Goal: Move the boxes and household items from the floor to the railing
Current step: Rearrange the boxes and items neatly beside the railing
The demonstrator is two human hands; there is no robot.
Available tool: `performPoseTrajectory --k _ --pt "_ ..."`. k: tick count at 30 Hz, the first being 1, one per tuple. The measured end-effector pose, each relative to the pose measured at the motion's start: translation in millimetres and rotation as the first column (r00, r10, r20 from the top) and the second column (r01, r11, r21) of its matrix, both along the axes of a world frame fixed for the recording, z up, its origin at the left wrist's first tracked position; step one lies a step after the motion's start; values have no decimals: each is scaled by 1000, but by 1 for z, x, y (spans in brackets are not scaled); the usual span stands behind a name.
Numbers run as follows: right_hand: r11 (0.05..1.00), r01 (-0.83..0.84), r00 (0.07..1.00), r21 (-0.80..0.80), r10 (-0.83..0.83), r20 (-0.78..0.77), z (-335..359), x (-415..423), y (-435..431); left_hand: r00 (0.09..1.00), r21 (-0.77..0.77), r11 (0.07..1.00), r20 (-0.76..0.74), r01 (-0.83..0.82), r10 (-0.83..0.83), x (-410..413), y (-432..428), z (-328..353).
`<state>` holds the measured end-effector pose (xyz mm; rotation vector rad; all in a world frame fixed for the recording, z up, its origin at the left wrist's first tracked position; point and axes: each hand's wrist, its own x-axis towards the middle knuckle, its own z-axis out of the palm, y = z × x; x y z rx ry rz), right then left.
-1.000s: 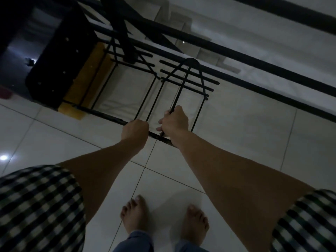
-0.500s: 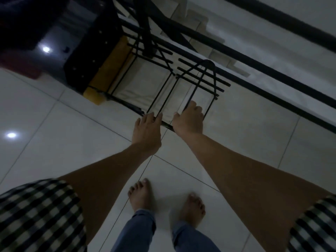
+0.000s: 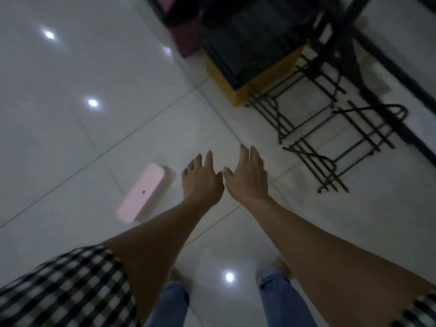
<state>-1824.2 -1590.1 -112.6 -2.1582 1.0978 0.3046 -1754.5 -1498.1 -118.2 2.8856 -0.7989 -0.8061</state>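
Both my hands are empty and held out over the white tile floor [image 3: 70, 138], my left hand [image 3: 203, 182] and right hand [image 3: 247, 178] side by side with the fingers loosely spread and gripping nothing. A long pink box [image 3: 144, 193] lies flat on the floor just to the left of my left hand, well apart from the railing [image 3: 377, 72]. A black wire rack [image 3: 328, 128] stands by the railing ahead to my right, with a black and yellow box [image 3: 247, 55] beside it.
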Motion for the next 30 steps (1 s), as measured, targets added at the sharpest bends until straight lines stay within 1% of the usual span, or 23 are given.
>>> performPoseTrajectory --k 3,6,9,12,16,18,19,21,23,24,25,27,30 --pt "991 -134 990 31 135 -40 -16 36 74 989 43 990 -45 -138 140 29 84 -10" --pt "959 -271 952 83 280 -125 -36 69 146 968 79 967 -57 -241 246 53 174 -23" --pt "893 -440 869 97 451 -204 -60 105 203 938 149 935 -83 -321 336 76 261 -48" --pt "782 -618 743 83 616 -262 -93 138 240 868 208 871 -140 -445 477 94 329 -79" --pt "615 -787 568 55 756 -326 -153 178 260 718 262 757 -242 -599 652 110 374 -136" --pt "505 -863 459 32 808 -369 -184 196 258 620 263 690 -306 -674 722 115 380 -166" --pt "445 -895 405 15 828 -388 -199 205 256 555 256 638 -328 -726 764 118 380 -181" --pt "332 -943 309 -22 850 -427 -228 222 247 398 256 506 -374 -824 838 124 373 -208" --pt "213 -975 217 -58 867 -449 -254 237 239 242 247 363 -412 -898 879 128 365 -231" --pt "163 -984 176 -68 871 -458 -264 244 235 180 233 298 -423 -926 888 130 362 -241" --pt "130 -989 148 -70 871 -468 -273 249 232 132 212 242 -430 -947 893 132 358 -249" --pt "100 -992 123 -72 871 -476 -286 256 225 65 175 157 -441 -972 895 135 352 -266" --pt "106 -991 132 -82 882 -453 -297 258 220 -32 152 39 -441 -988 897 140 346 -280"
